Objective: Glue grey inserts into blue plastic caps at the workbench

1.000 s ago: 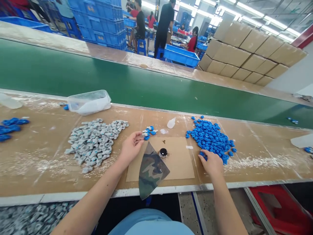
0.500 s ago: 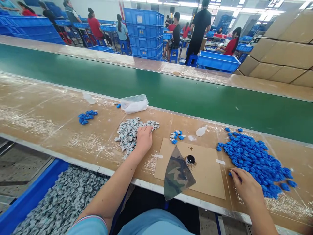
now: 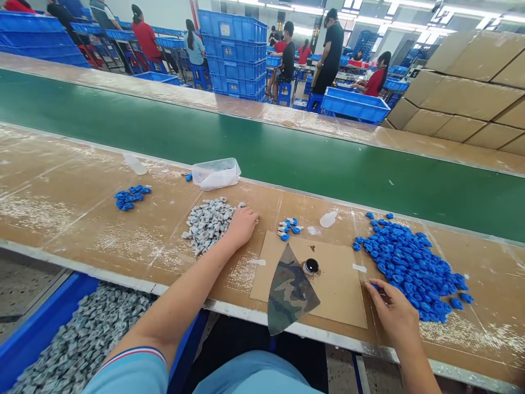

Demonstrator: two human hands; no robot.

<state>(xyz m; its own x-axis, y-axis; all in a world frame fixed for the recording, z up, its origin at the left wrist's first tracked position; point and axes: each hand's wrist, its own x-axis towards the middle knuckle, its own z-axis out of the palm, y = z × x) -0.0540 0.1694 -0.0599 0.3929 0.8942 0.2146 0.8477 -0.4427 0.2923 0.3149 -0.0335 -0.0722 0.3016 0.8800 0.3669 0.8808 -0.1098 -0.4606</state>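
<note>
My left hand (image 3: pixel 243 225) rests at the right edge of a pile of small grey plastic pieces (image 3: pixel 209 221), its fingers curled down and together; what lies under the fingertips is hidden. My right hand (image 3: pixel 394 312) is in a pinch left of a heap of small blue moulded pieces (image 3: pixel 414 268). A bit of blue shows between its thumb and forefinger, apparently one such piece. Between my hands a cardboard sheet (image 3: pixel 340 295) is taped down, bearing a small round pot of dark liquid (image 3: pixel 310 266) and a pointed camouflage-patterned piece (image 3: pixel 289 295) that overhangs the table edge.
Several blue-and-white pieces (image 3: pixel 289 227) sit behind the cardboard, beside a small white bottle (image 3: pixel 328 219). A clear plastic tub (image 3: pixel 217 174) stands near the green conveyor belt (image 3: pixel 262 145). A few blue pieces (image 3: pixel 131 197) lie left. Below, a blue crate (image 3: pixel 41 317) holds many grey pieces.
My left hand has slid slightly right across the pile's edge, covering grey pieces there. My right hand has drawn left from the blue heap towards the cardboard. The view has shifted a little.
</note>
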